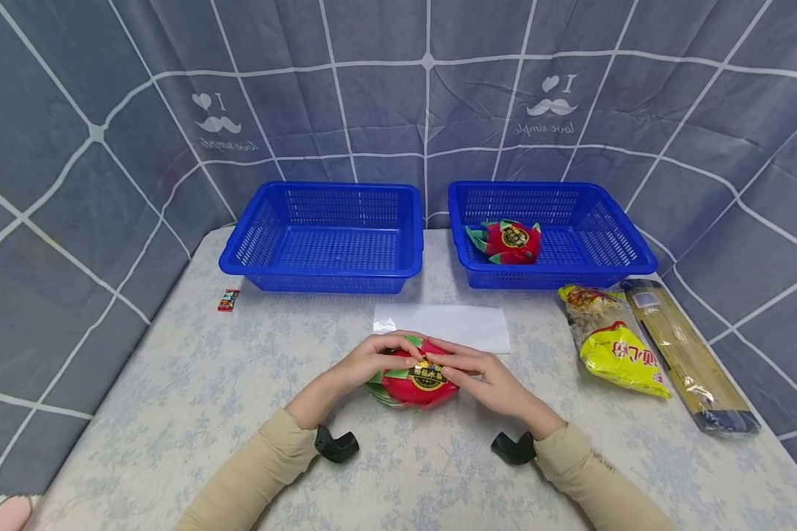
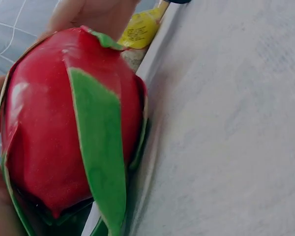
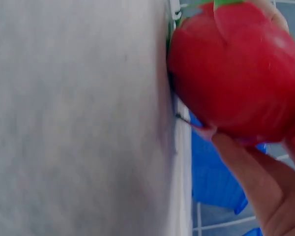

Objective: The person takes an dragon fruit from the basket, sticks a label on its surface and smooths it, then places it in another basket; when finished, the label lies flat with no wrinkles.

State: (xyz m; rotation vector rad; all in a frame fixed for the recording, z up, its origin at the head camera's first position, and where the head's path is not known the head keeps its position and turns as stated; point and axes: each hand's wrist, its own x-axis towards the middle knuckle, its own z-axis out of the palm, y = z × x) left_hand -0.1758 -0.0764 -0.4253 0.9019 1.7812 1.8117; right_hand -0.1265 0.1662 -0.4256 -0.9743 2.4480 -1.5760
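Observation:
A red dragon fruit (image 1: 405, 391) with green leafy scales lies on the table in front of the person, a black and gold label (image 1: 429, 376) on its upper side. The left hand (image 1: 365, 361) holds it from the left, fingers bent over the top. From the right, the right hand (image 1: 494, 380) grips it too, its fingertips near the label's edge. Close up in the left wrist view, the dragon fruit (image 2: 44, 128) shows a long green scale. Its smooth red end fills much of the right wrist view, with the right hand's fingers (image 3: 255, 182) against it.
Behind the hands lies a white sheet (image 1: 465, 328). Two blue baskets stand at the back; the right basket (image 1: 558, 280) holds another dragon fruit (image 1: 521, 247), the left basket (image 1: 332, 282) nothing visible. A macaroni bag (image 1: 614, 350), a noodle pack (image 1: 691, 361) and a small red packet (image 1: 228, 300) lie around.

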